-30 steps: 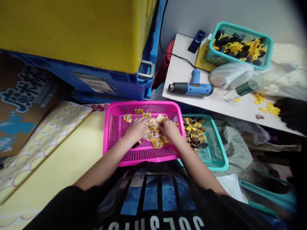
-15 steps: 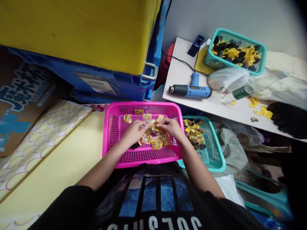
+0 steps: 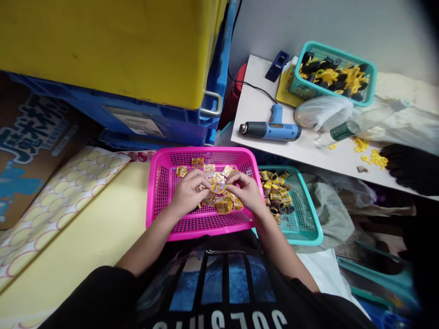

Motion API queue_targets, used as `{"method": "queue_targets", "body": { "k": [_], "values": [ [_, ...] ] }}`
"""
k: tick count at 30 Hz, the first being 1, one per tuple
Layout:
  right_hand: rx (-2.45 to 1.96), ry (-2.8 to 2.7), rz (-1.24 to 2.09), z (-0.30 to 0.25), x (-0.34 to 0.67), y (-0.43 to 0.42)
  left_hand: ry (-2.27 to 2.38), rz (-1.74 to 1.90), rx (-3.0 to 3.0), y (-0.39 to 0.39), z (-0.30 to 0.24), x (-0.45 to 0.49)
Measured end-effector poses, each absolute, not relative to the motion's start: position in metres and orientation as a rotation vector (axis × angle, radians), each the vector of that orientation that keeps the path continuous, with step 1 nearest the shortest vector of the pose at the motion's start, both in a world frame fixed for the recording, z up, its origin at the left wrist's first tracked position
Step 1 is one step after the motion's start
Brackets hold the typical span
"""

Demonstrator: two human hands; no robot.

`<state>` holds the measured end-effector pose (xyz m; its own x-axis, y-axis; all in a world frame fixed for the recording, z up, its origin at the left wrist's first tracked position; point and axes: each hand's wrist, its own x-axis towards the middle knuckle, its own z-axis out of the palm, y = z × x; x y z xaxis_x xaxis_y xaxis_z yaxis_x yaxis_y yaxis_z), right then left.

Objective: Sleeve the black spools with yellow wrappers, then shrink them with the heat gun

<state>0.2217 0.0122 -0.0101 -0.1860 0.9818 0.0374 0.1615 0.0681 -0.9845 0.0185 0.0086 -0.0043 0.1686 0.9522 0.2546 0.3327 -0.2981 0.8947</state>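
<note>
A pink plastic basket (image 3: 161,201) rests on my lap and holds a heap of small yellow packets (image 3: 224,205). Both hands hover over that heap. My left hand (image 3: 187,194) and my right hand (image 3: 245,189) pinch one yellow packet (image 3: 218,187) between their fingertips, a little above the pile. Right of the pink basket, a teal basket (image 3: 305,228) holds several yellow-wrapped and black small parts (image 3: 276,192).
A white table (image 3: 260,98) at the right carries a blue heat gun (image 3: 270,130), a second teal basket of yellow and black parts (image 3: 334,75), a plastic bag (image 3: 322,112) and loose yellow rings (image 3: 372,157). Stacked yellow and blue crates (image 3: 137,68) rise ahead; cardboard lies left.
My hands have lifted out of the packet pile and come together, now pinching a single packet between them. The view shifted slightly.
</note>
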Motion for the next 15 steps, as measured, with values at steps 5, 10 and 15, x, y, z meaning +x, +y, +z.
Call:
{"method": "queue_targets", "body": {
  "k": [5, 10, 15],
  "values": [
    [-1.296, -1.852, 0.749, -0.008, 0.236, 0.014, 1.184, 1.276, 1.953, 0.004, 0.009, 0.011],
    [-1.478, -1.847, 0.955, -0.007, 0.231, 0.017, 1.068, 1.385, 2.165, 0.003, 0.006, 0.012],
    [-1.291, -1.426, 1.545, 0.005, 0.214, 0.009, 1.131, 1.205, 2.149, 0.001, 0.003, 0.018]
  ]
}}
